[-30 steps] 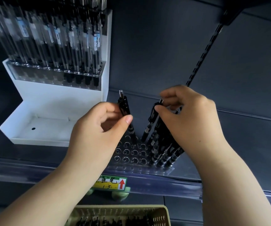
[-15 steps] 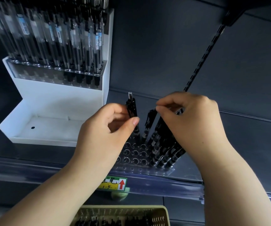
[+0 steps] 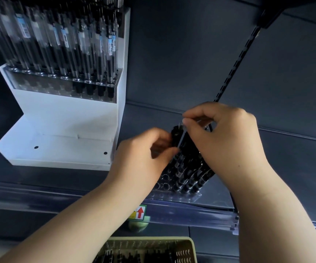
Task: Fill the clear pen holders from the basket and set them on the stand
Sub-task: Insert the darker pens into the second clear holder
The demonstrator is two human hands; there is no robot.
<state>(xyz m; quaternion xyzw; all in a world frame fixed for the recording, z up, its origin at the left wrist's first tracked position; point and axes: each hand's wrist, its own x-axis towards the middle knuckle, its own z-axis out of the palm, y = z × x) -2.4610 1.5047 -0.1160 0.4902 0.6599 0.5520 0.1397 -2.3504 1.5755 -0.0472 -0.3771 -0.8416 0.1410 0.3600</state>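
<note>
A dark shelf (image 3: 58,179) bears a white stand (image 3: 68,118) at upper left, where clear-barrelled pens (image 3: 66,44) stand upright in a row. To its right, a person's right hand (image 3: 229,137) curls round the tops of a bunch of black pens (image 3: 189,168) leaning in a clear holder (image 3: 172,195) at the shelf's front edge, while the left hand (image 3: 144,158) pinches one black pen (image 3: 176,133) beside the bunch. Below, a yellowish basket (image 3: 189,245) holds more pens, near a red-arrow tag (image 3: 140,212)

A stationery shop aisle: a dark shelf (image 3: 286,168) edged by a clear price rail (image 3: 191,211) and tag (image 3: 139,212), a white display stand (image 3: 68,114) packed with pens (image 3: 68,44).
</note>
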